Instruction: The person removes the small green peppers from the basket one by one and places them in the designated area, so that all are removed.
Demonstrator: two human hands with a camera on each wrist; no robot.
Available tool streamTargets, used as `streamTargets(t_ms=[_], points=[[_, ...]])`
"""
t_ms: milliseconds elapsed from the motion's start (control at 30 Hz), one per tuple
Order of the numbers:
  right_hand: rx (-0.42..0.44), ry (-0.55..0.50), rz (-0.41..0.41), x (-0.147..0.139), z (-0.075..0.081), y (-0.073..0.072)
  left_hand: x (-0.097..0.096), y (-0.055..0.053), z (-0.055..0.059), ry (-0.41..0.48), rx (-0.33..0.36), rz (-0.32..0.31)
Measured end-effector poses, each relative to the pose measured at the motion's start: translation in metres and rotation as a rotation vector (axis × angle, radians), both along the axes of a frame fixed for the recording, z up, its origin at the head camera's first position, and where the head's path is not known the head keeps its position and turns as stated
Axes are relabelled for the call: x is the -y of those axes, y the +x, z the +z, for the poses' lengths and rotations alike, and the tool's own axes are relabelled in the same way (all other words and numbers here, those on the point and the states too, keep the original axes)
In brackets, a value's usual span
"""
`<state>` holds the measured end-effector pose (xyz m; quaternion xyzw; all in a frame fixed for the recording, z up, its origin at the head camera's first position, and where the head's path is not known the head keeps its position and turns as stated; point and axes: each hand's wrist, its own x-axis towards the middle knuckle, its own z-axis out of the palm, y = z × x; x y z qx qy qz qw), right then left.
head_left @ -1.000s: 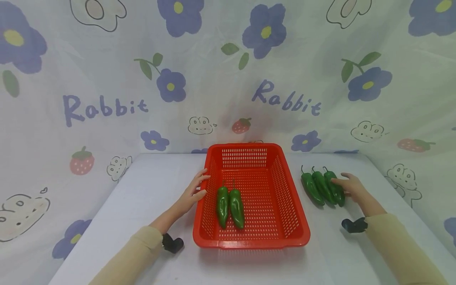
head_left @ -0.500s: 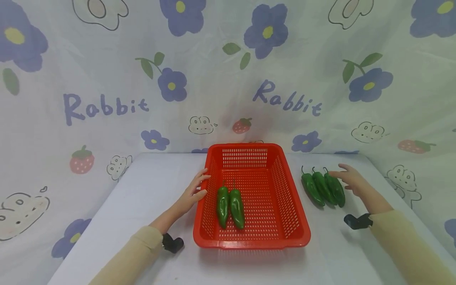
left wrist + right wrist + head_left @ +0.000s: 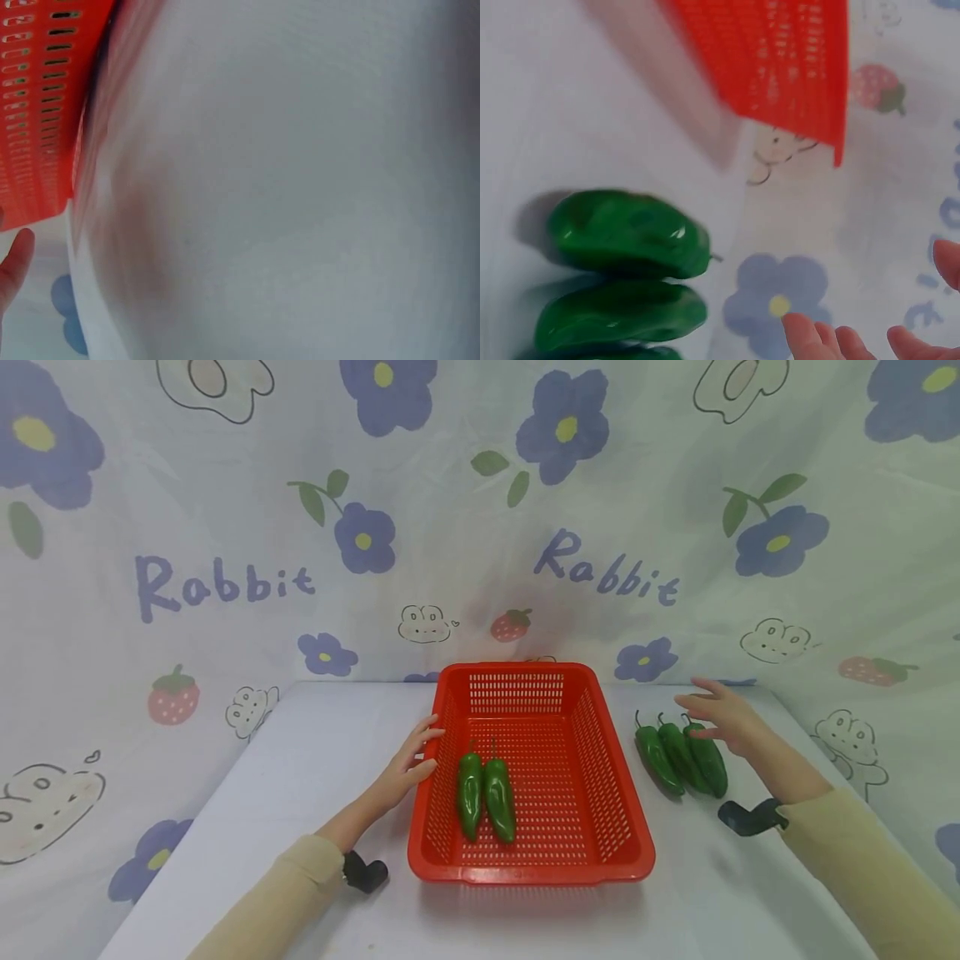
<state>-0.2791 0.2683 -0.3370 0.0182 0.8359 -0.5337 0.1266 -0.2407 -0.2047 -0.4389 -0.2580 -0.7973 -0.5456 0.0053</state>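
My left hand (image 3: 405,768) rests with loosely spread fingers at the left rim of a red plastic basket (image 3: 525,872). Two green peppers (image 3: 470,793) lie side by side inside it, on the left of its floor. To the basket's right, three more green peppers (image 3: 660,760) lie in a row on the table, stems pointing to the back. Above the rightmost of these hovers my right hand (image 3: 723,718), fingers apart and nothing held. The right wrist view has its fingertips (image 3: 802,334) at the lower right, away from the peppers (image 3: 630,232).
A white-covered table (image 3: 337,735) bears everything. Behind it hangs a curtain (image 3: 465,543) printed with flowers, rabbits and strawberries. Black camera mounts (image 3: 365,872) sit at both wrists, under beige sleeves (image 3: 862,860).
My right hand has lifted off the rightmost pepper on the table and moved up and back, its fingers spreading. My left hand, the basket and the peppers stay in place.
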Motion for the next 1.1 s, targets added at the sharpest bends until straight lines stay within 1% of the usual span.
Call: streamTargets(t_ms=[133, 300, 533, 833, 1000, 1100], points=[[-0.007, -0.044, 0.037, 0.008, 0.009, 0.003, 0.0, 0.001, 0.001, 0.012, 0.005, -0.003], [-0.011, -0.084, 0.076, 0.015, 0.016, 0.004, -0.001, 0.001, 0.001, 0.011, 0.006, -0.005], [0.002, -0.141, 0.099, 0.028, 0.026, 0.002, 0.0, 0.0, 0.0, -0.005, 0.001, 0.004], [-0.017, -0.186, 0.128, 0.051, 0.043, 0.004, 0.0, 0.0, 0.001, 0.012, -0.01, -0.016], [-0.021, -0.245, 0.126, 0.062, 0.046, 0.006, 0.0, 0.0, 0.003, 0.004, -0.011, -0.013], [-0.027, -0.262, 0.131, 0.07, 0.046, 0.007, -0.001, 0.001, 0.004, 0.013, -0.013, -0.016]])
